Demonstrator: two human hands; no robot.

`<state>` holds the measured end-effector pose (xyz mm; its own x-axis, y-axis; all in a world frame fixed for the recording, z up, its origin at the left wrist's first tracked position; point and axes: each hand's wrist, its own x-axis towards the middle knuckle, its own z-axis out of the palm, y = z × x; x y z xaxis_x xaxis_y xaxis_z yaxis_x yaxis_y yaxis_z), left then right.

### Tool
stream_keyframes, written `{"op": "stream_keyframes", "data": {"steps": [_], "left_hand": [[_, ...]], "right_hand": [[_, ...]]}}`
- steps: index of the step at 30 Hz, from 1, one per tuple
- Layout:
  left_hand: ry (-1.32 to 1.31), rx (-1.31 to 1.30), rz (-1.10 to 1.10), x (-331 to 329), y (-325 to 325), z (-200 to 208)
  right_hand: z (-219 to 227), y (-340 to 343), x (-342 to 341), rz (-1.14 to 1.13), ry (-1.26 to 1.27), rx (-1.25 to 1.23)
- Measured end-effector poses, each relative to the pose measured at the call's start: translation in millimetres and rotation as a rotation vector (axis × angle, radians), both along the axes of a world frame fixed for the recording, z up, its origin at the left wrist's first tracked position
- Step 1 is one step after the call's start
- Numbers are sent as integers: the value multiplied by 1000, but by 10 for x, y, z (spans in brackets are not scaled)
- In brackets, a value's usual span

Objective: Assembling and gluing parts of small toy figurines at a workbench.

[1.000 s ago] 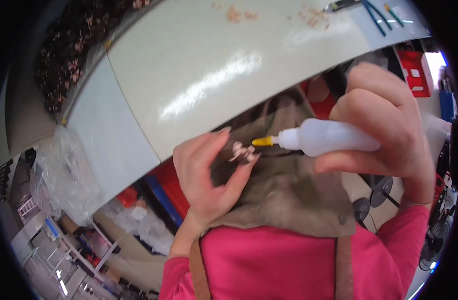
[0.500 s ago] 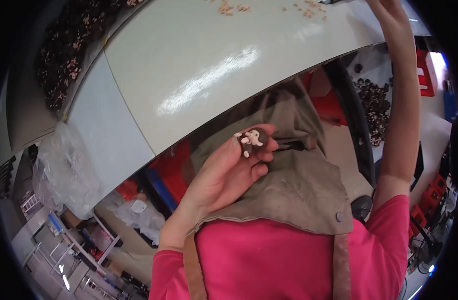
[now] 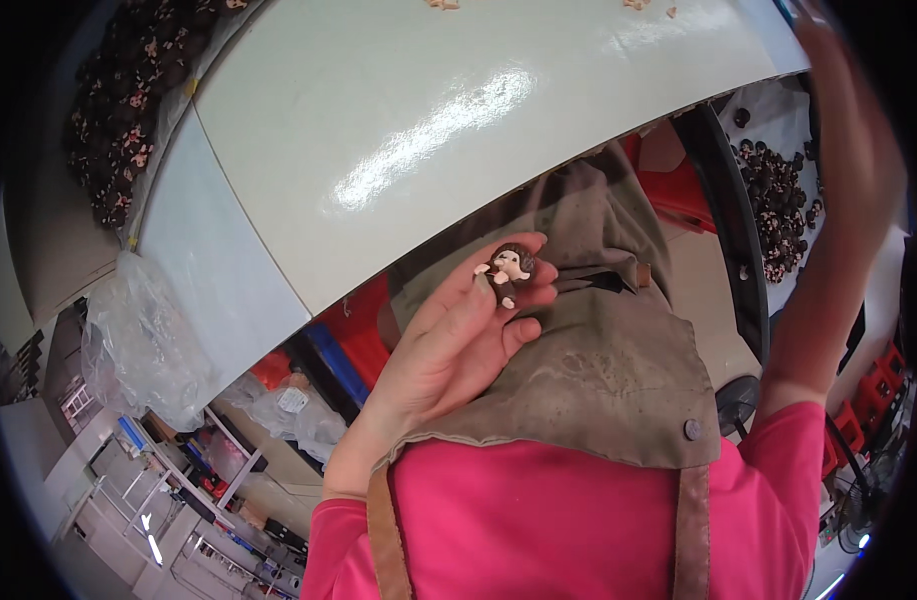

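A small brown-and-cream monkey figurine lies in my left hand, above the apron over my lap. The thumb presses its side while the curled fingers support it from behind. My right arm reaches out along the right side, and my right hand is beside the far right corner of the white table. Motion blurs that hand, and its fingertips run into the dark rim, so what it touches, if anything, cannot be made out. A few small cream pieces lie at the table's far edge.
A large heap of brown-and-cream figurines fills the far left. More brown pieces lie on a surface at the right, below my right forearm. Clear plastic bags hang at the table's left corner. Red stools stand under the table.
My right hand has moved right and toward me from the table's far edge. My left hand still holds the figurine, turned slightly. The view has shifted a little, showing fewer cream pieces.
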<state>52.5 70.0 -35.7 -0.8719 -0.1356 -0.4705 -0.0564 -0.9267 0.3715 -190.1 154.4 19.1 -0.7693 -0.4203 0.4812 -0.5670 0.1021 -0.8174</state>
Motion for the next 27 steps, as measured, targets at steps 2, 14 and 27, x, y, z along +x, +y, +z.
{"op": "stream_keyframes", "data": {"steps": [2,14,27], "left_hand": [[-2,-55,-48,-81,-12,12],[-36,-98,-101,-255,64,57],[-144,-247,-134,-285,118,67]], "right_hand": [[-200,437,186,476,110,269],[-741,396,617,618,118,235],[-826,283,652,642,58,240]]}}
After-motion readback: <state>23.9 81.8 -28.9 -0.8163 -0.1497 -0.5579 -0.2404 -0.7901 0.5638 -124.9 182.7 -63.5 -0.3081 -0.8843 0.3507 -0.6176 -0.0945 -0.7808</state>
